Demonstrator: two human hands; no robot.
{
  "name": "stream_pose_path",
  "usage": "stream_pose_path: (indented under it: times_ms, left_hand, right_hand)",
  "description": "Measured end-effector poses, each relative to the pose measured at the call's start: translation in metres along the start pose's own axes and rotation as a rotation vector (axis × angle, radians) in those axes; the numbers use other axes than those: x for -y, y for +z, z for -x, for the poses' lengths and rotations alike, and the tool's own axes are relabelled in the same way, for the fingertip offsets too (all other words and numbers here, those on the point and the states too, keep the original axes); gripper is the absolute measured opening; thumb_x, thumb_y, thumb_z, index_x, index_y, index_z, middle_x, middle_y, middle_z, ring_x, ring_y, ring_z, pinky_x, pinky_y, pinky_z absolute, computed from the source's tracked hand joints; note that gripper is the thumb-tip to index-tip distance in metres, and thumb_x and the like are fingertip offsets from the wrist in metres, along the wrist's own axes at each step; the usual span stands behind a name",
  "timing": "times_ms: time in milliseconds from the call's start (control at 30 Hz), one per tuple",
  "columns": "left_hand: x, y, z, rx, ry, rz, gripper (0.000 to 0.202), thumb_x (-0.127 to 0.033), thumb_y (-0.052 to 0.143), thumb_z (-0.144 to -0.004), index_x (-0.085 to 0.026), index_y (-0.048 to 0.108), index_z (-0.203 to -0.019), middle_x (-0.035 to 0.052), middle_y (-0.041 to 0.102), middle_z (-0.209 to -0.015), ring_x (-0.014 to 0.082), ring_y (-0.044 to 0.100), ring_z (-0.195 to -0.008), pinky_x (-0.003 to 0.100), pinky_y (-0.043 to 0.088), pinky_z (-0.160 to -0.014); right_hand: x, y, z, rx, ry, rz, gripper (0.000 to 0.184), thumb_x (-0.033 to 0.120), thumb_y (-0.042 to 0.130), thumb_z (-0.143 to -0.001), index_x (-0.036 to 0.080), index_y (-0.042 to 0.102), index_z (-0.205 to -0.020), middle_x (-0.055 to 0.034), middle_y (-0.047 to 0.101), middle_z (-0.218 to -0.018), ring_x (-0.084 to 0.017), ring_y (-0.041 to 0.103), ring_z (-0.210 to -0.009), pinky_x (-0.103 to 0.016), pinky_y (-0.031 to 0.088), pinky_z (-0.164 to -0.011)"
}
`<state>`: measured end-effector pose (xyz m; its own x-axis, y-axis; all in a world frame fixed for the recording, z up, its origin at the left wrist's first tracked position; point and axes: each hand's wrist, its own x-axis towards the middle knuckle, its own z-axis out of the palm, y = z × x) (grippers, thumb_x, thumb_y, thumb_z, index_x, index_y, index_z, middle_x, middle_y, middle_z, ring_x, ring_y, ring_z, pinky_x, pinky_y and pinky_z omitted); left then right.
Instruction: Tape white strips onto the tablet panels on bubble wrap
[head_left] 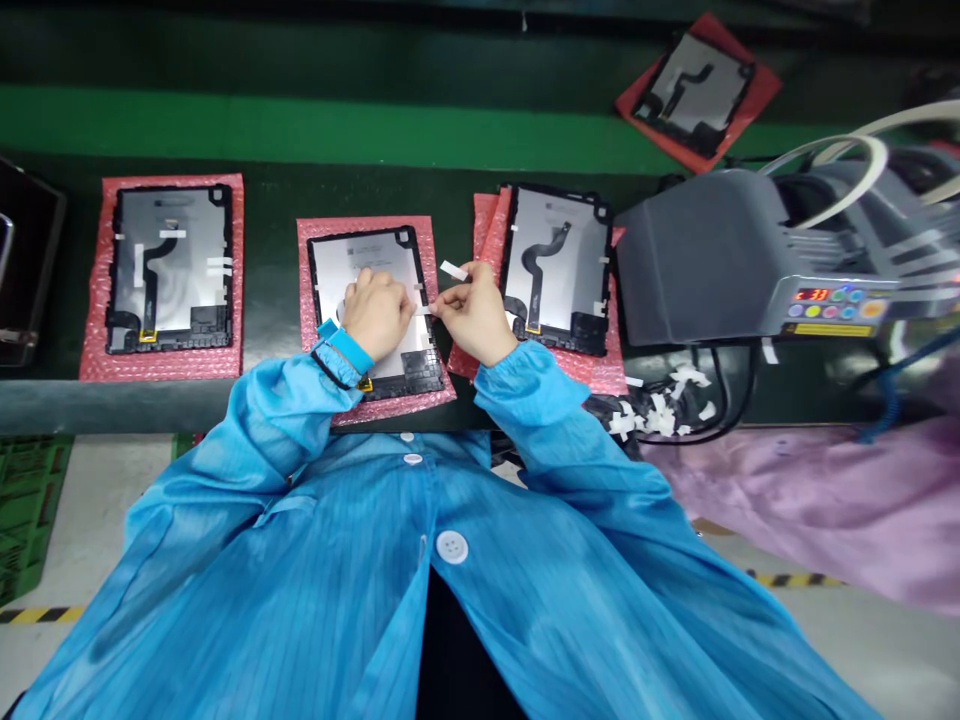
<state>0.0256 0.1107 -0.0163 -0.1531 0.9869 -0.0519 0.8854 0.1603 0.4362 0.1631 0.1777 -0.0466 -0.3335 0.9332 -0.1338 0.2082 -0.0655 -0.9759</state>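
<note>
A tablet panel (pixel 352 262) lies back side up on a pink bubble-wrap sheet (pixel 319 232) in front of me. My left hand (pixel 377 312) rests on the panel with its fingers curled, pressing near a white tape strip (pixel 422 310) at the panel's right edge. Beside that edge, my right hand (pixel 474 318) is closed in a pinch and holds another white tape piece (pixel 454 270) up between its fingertips. Both arms wear blue sleeves, and a blue wrist strap (pixel 343 348) circles the left wrist.
A second panel (pixel 169 268) on pink wrap lies at the left, a third (pixel 556 268) at the right. A fourth (pixel 696 88) sits on a red sheet beyond the green belt (pixel 315 128). A grey tape dispenser (pixel 720 255) stands right, with tape scraps (pixel 660 410) below. A pink-sleeved person (pixel 825 500) is at the right.
</note>
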Motion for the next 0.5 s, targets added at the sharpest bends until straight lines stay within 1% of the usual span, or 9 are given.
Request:
stream_pose_path:
  times_ms: [100, 267, 433, 500]
  left_hand:
    - [-0.0003, -0.0006, -0.0016, 0.013, -0.003, -0.013, 0.021, -0.026, 0.055, -0.092, -0.017, 0.068, -0.078, 0.0149, 0.064, -0.1, 0.0381, 0.049, -0.114, 0.055, 0.043, -0.092]
    - [-0.0015, -0.0012, 0.0006, 0.043, -0.011, -0.03, 0.021, -0.027, 0.054, -0.092, -0.017, 0.069, -0.08, 0.015, 0.063, -0.101, 0.0374, 0.048, -0.115, 0.054, 0.043, -0.093]
    - [-0.0005, 0.001, 0.0011, 0.029, 0.015, -0.034, 0.021, -0.027, 0.054, -0.091, -0.018, 0.069, -0.079, 0.0148, 0.062, -0.1, 0.0372, 0.048, -0.113, 0.054, 0.043, -0.093]
    - [-0.0005, 0.002, 0.0013, 0.027, 0.013, -0.044, 0.021, -0.026, 0.055, -0.091, -0.018, 0.068, -0.078, 0.0149, 0.062, -0.099, 0.0374, 0.048, -0.114, 0.054, 0.043, -0.094]
  right_hand:
    - [-0.0011, 0.0002, -0.0029, 0.007, 0.008, 0.016, 0.043, 0.007, 0.066, -0.063, 0.024, 0.041, -0.094, 0.0097, 0.054, -0.063, -0.012, 0.057, -0.058, -0.026, 0.043, -0.058]
    - [-0.0012, -0.0004, -0.0022, 0.021, -0.002, 0.065, 0.043, 0.008, 0.065, -0.063, 0.025, 0.04, -0.093, 0.0105, 0.054, -0.061, -0.012, 0.056, -0.055, -0.027, 0.044, -0.059]
    - [-0.0019, -0.0011, -0.0039, 0.021, 0.007, 0.071, 0.045, 0.005, 0.067, -0.061, 0.024, 0.041, -0.092, 0.01, 0.052, -0.062, -0.012, 0.055, -0.057, -0.027, 0.042, -0.06]
    - [-0.0019, -0.0028, -0.0057, 0.046, 0.021, 0.097, 0.047, 0.004, 0.068, -0.059, 0.024, 0.041, -0.092, 0.0096, 0.05, -0.063, -0.012, 0.054, -0.058, -0.027, 0.041, -0.06]
